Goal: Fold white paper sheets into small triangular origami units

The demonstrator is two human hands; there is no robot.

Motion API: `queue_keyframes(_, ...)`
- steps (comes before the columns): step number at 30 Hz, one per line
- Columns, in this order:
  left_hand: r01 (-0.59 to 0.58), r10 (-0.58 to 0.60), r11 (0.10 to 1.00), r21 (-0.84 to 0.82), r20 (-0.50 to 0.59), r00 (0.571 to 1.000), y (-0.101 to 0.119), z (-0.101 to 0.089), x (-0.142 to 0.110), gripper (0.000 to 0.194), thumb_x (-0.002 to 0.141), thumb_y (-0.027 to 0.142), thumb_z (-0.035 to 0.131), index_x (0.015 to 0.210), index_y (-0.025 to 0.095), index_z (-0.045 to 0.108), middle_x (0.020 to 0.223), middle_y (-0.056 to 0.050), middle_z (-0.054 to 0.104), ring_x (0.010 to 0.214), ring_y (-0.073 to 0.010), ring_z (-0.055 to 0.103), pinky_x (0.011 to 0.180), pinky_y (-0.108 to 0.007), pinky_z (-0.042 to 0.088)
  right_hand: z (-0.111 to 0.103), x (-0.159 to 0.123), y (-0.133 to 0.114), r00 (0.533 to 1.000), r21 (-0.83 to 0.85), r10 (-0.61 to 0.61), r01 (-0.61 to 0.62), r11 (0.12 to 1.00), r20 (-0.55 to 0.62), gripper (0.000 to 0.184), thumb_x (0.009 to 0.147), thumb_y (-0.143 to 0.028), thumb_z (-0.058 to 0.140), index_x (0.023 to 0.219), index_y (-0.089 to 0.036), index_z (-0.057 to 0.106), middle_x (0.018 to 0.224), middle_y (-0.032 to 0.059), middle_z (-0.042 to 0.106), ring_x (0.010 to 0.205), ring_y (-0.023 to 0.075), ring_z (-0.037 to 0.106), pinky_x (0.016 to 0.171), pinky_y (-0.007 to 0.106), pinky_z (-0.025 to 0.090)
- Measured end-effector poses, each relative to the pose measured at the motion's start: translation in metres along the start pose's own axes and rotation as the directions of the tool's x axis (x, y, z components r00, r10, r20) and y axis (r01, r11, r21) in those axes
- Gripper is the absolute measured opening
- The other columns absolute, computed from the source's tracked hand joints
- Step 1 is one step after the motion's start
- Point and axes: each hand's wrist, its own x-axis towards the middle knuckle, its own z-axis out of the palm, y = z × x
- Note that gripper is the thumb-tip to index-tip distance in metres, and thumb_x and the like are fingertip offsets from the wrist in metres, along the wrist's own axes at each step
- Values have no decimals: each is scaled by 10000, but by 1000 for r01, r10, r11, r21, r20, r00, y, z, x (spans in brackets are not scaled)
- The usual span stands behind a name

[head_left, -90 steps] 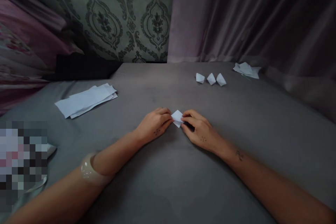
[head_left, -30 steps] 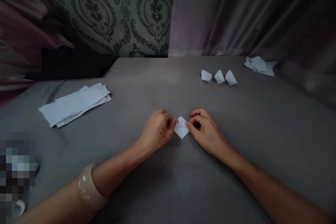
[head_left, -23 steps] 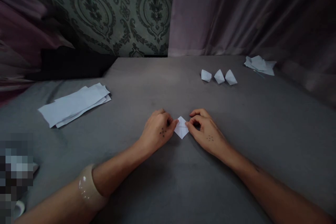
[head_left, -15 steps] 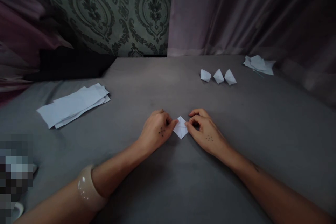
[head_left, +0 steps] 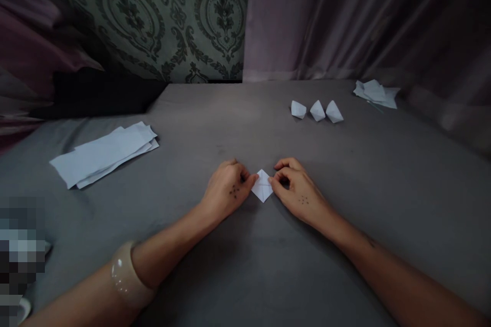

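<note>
Between my two hands is a small white folded paper square, turned like a diamond, with crease lines crossing its face. My left hand pinches its left corner between thumb and fingers. At the right corner, my right hand grips the paper with its thumb and a curled finger. The fingertips behind the paper are partly hidden. Farther back on the right stand three folded white paper pieces in a row.
A stack of white paper strips lies at the left on the grey cloth surface. More white paper scraps sit at the back right. Dark fabric lies at the back left, and curtains hang behind.
The whole view has shifted very slightly. Both hands keep the same hold on the folded paper, with no clear change in its shape.
</note>
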Motion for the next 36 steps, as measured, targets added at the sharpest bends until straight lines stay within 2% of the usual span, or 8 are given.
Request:
queue_keyframes(5, -20, 20, 1000, 16, 0, 1000, -3, 1, -1, 247, 830, 353, 577, 669, 168, 610, 744, -39, 570, 715, -172, 527, 664, -305, 417, -1, 0, -2, 1000, -5, -3, 3, 1000, 2, 197, 806, -211, 549, 613, -183, 526, 1038, 77, 555, 875, 174, 579, 816, 348, 452)
queue_keyframes(10, -192, 196, 978, 80, -50, 979, -8, 6, -3, 179, 890, 322, 501, 830, 166, 565, 806, -39, 568, 773, -177, 510, 716, -311, 418, -5, 2, 3, 998, -19, -46, 46, 999, 32, 159, 824, -217, 558, 671, -183, 528, 1021, 69, 544, 924, 174, 558, 821, 331, 438)
queue_keyframes(13, -369, 373, 918, 147, -1, 928, -7, 6, -3, 155, 935, 229, 403, 922, 155, 539, 883, -53, 569, 814, -176, 487, 766, -316, 416, -9, 3, 10, 992, -12, -109, 110, 994, 66, 74, 834, -213, 553, 764, -188, 547, 965, 43, 542, 824, 145, 547, 743, 298, 444)
queue_keyframes(16, -530, 519, 820, 216, 110, 848, -4, 2, -4, 231, 953, 156, 323, 972, 142, 552, 965, -77, 569, 860, -178, 475, 802, -311, 419, -11, 2, 14, 987, -4, -143, 144, 990, 74, 20, 840, -198, 541, 829, -199, 558, 926, 22, 540, 753, 125, 534, 687, 272, 443)
queue_keyframes(20, -628, 565, 695, 350, 274, 778, 3, -4, -13, 215, 943, 151, 379, 978, 124, 589, 988, -94, 582, 907, -202, 494, 815, -322, 431, -10, -2, 11, 984, -6, -175, 175, 985, 29, 56, 843, -185, 531, 866, -203, 580, 886, 17, 569, 730, 127, 546, 672, 268, 454)
queue_keyframes(26, -563, 460, 665, 491, 326, 826, 17, -3, -31, 226, 911, 87, 398, 956, 117, 617, 973, -108, 585, 898, -223, 537, 712, -331, 467, -6, -18, -8, 951, -45, -278, 275, 960, -132, 253, 881, -97, 414, 986, -219, 609, 983, 46, 637, 925, 172, 600, 840, 326, 477)
queue_keyframes(32, -534, 434, 649, 542, 313, 845, 22, 2, -38, 226, 899, 87, 419, 973, 107, 632, 948, -103, 590, 877, -214, 535, 711, -319, 475, 0, -38, -28, 922, -276, -357, 385, 881, 149, 340, 898, -61, 340, 1115, -155, 584, 1036, 111, 607, 1001, 227, 549, 877, 396, 483)
queue_keyframes(36, -483, 380, 665, 570, 298, 876, 21, 1, -43, 208, 879, 79, 447, 885, 120, 651, 930, -106, 594, 841, -210, 531, 682, -314, 468, 1, -40, -30, 916, -381, -353, 401, 833, 190, 298, 949, -152, 339, 1102, -143, 595, 1015, 120, 602, 939, 233, 536, 857, 411, 481)
